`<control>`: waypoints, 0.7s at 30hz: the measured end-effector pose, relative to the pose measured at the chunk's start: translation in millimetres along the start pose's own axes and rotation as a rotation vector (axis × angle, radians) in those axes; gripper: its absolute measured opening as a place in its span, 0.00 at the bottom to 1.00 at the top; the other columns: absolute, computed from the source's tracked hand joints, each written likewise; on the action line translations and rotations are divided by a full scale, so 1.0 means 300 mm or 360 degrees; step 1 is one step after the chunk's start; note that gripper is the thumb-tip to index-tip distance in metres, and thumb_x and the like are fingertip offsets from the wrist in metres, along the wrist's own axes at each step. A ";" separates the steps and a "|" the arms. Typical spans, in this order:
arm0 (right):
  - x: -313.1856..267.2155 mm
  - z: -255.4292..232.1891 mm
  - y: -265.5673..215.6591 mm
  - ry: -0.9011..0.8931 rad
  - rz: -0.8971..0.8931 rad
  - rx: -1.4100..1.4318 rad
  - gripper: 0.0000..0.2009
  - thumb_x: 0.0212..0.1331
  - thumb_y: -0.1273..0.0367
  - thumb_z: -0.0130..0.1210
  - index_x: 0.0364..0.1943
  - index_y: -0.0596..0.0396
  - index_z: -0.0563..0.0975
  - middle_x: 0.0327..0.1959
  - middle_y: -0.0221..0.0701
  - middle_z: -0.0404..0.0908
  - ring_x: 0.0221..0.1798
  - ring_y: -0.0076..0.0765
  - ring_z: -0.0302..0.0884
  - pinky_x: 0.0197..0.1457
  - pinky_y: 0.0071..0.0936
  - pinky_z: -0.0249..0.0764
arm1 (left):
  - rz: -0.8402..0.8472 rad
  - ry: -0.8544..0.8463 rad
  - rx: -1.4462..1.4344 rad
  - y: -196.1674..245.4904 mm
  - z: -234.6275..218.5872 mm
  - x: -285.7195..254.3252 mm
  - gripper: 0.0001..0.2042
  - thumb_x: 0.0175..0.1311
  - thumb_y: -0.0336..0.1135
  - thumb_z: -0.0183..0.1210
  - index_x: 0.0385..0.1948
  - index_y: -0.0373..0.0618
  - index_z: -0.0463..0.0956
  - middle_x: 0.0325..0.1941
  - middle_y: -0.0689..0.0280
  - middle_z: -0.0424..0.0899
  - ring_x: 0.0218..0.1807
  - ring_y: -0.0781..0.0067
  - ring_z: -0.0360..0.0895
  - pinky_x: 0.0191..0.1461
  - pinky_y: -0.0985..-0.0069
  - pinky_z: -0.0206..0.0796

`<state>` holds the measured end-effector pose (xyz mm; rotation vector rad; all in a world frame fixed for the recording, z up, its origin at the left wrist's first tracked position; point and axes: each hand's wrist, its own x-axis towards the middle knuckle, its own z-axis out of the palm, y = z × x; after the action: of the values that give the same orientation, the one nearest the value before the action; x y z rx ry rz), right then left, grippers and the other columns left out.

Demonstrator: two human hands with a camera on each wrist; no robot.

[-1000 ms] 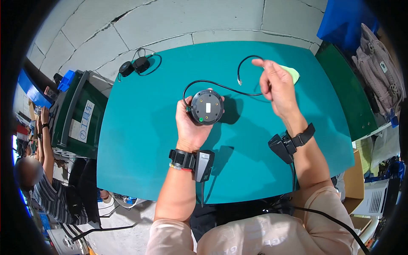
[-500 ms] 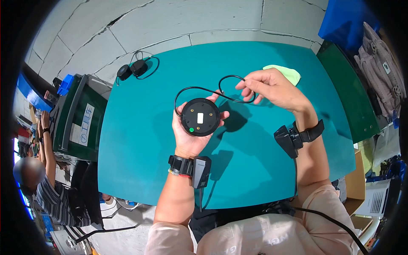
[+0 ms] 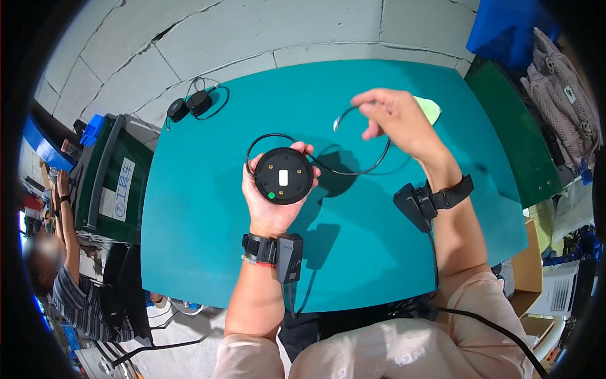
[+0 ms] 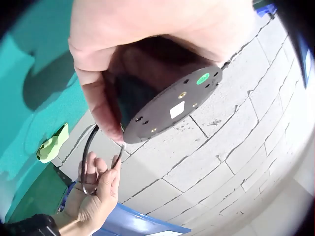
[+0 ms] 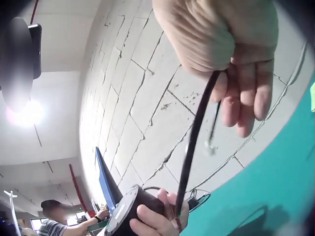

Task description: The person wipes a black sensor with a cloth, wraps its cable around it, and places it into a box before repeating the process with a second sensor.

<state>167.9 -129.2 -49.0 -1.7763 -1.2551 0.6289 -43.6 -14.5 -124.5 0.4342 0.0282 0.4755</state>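
Observation:
My left hand (image 3: pixel 271 211) grips a round black device (image 3: pixel 283 175) from beneath, its flat face with brass inserts, a white label and a green dot turned up. A black cable (image 3: pixel 360 172) loops from the device across to my right hand (image 3: pixel 398 123), which pinches it near its end. A small clear connector (image 3: pixel 336 126) points out to the left of those fingers. In the left wrist view the device (image 4: pixel 170 105) is seen edge-on under my left fingers; the right wrist view shows the cable (image 5: pixel 196 142) running down from my right hand (image 5: pixel 226 59).
Two small black round parts with a cable (image 3: pixel 199 102) lie at the back left of the teal table (image 3: pixel 379 252). A light green cloth (image 3: pixel 428 110) lies behind my right hand. A green cabinet (image 3: pixel 120 183) and another person (image 3: pixel 82 290) are at the left.
The device and my left hand have shifted left and slightly down. My right hand first came down toward the device, then rose a little; the connector end now sticks out from its fingers.

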 end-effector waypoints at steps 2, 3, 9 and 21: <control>0.000 -0.018 0.013 0.0409 -0.0131 0.0365 0.15 0.65 0.70 0.45 0.53 0.62 0.70 0.34 0.36 0.81 0.33 0.27 0.79 0.35 0.22 0.73 | 0.0005 0.0069 -0.0007 -0.002 -0.001 -0.001 0.32 0.60 0.59 0.43 0.51 0.34 0.69 0.54 0.55 0.70 0.41 0.57 0.73 0.44 0.67 0.72; 0.002 -0.031 0.012 0.0421 -0.0134 0.0346 0.15 0.65 0.70 0.45 0.53 0.62 0.70 0.34 0.36 0.81 0.33 0.27 0.79 0.35 0.22 0.73 | 0.0009 0.0153 -0.0010 -0.005 -0.001 -0.002 0.32 0.60 0.58 0.42 0.51 0.34 0.69 0.53 0.55 0.71 0.41 0.57 0.73 0.45 0.67 0.71; -0.023 -0.115 -0.006 0.0311 -0.0601 0.1445 0.12 0.64 0.72 0.45 0.48 0.64 0.71 0.36 0.32 0.76 0.28 0.24 0.70 0.35 0.21 0.69 | 0.0036 0.0328 -0.0073 -0.019 -0.016 0.004 0.31 0.62 0.57 0.39 0.50 0.33 0.70 0.50 0.54 0.73 0.44 0.57 0.73 0.48 0.68 0.70; -0.081 -0.064 -0.110 0.0329 -0.0748 0.1051 0.08 0.57 0.71 0.59 0.37 0.60 0.80 0.24 0.19 0.72 0.26 0.12 0.58 0.30 0.13 0.57 | 0.0017 0.0470 0.0032 -0.020 0.021 0.001 0.27 0.64 0.53 0.36 0.46 0.38 0.74 0.45 0.59 0.77 0.41 0.56 0.75 0.45 0.67 0.70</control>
<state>157.5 -154.0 -12.5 -0.9346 -1.0983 0.4912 -40.0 -21.6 -121.1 0.3811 0.3160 0.5472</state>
